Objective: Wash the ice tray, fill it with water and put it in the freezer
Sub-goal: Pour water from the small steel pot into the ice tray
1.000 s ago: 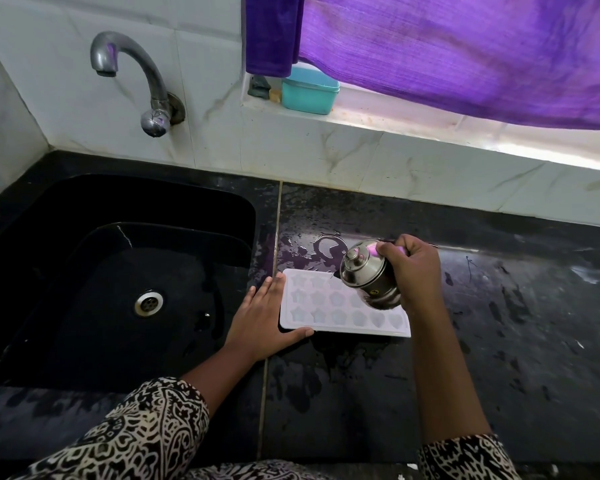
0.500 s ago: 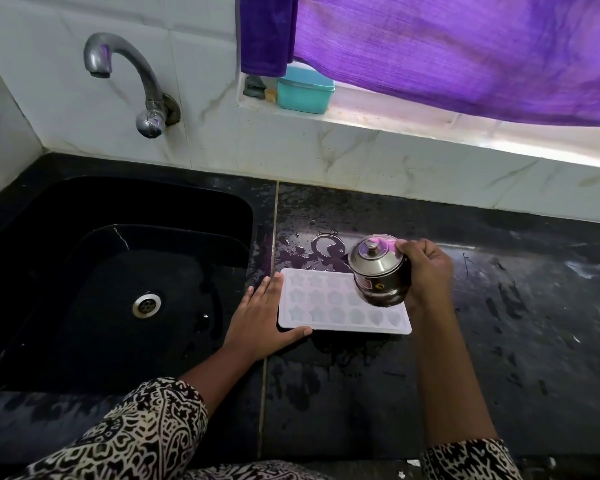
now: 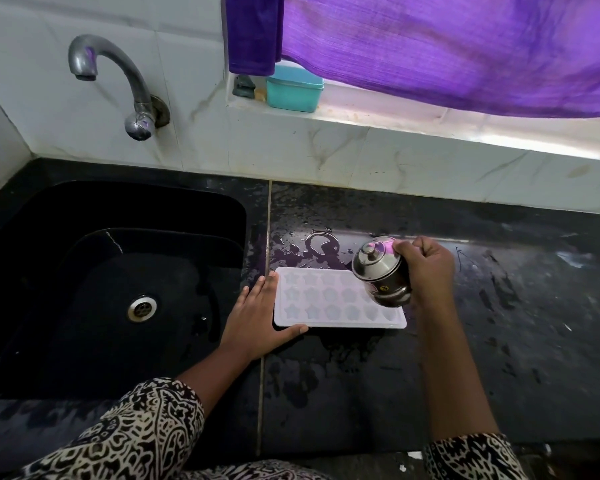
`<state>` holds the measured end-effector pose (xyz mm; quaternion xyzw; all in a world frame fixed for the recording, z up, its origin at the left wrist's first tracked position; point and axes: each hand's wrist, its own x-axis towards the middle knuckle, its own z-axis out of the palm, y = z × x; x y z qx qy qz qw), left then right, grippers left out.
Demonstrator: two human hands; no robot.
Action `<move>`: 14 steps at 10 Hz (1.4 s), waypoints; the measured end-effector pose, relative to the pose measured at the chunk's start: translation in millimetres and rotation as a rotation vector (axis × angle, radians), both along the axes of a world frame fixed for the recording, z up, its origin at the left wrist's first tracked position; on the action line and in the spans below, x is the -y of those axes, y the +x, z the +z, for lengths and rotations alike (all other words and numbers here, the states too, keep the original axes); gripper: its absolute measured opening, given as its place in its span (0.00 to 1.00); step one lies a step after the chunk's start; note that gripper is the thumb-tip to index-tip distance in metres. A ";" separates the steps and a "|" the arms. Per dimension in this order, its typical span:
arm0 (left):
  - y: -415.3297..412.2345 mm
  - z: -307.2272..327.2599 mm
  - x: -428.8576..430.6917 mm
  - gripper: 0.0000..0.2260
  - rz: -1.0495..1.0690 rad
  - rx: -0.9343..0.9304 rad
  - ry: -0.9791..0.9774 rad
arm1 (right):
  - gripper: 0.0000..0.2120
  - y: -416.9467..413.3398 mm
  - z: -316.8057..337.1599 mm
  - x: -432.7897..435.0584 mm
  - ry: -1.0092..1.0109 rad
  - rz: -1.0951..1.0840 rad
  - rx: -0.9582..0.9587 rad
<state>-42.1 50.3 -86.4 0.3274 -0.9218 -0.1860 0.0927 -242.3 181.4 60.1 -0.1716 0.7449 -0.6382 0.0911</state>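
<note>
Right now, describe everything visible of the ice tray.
The ice tray is a pale, whitish rectangle with rounded corners, seemingly plastic or silicone, with three rows of moulded cavities, many star-shaped. It lies flat on the wet black counter, just right of the sink. The left hand rests straight fingers against its left edge, thumb along the near corner. The right hand holds a small lidded steel pot tilted over its right end, hiding some cavities. Whether the cavities hold water cannot be told.

Daylight glows through the purple curtain (image 3: 465,46), glaring along the sill (image 3: 465,131); the wet desk (image 3: 516,306) glints; edges bow.
</note>
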 end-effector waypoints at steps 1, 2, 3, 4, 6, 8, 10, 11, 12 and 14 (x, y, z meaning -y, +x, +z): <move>0.3 -0.4 0.2 0.52 -0.002 -0.005 0.007 | 0.15 -0.4 1.8 -0.6 0.039 0.011 -0.048; 0.0 0.0 0.5 0.52 -0.006 -0.013 0.017 | 0.16 0.6 4.5 0.1 0.061 0.022 -0.083; 0.3 0.5 0.2 0.52 -0.006 -0.015 0.013 | 0.17 1.2 5.8 0.6 0.071 0.031 -0.099; 0.6 0.6 0.2 0.52 -0.005 -0.016 0.017 | 0.17 1.3 5.4 0.2 0.083 0.031 -0.104; -0.1 1.2 0.4 0.52 -0.005 0.000 0.014 | 0.16 2.3 6.7 0.1 0.105 0.040 -0.115; 0.6 1.2 0.0 0.52 -0.004 -0.003 0.012 | 0.17 2.0 8.4 0.1 0.110 0.044 -0.132; 0.3 1.4 -0.2 0.52 -0.006 -0.004 0.013 | 0.18 2.1 8.7 0.9 0.111 0.050 -0.131; 0.5 1.5 0.2 0.52 -0.006 -0.003 0.012 | 0.18 2.3 9.9 1.6 0.108 0.049 -0.130; 0.3 1.5 -0.1 0.52 -0.003 -0.006 0.018 | 0.18 1.9 11.7 1.1 0.114 0.042 -0.135; 0.1 1.7 -0.2 0.52 -0.003 -0.012 0.015 | 0.18 2.4 14.4 0.7 0.108 0.044 -0.142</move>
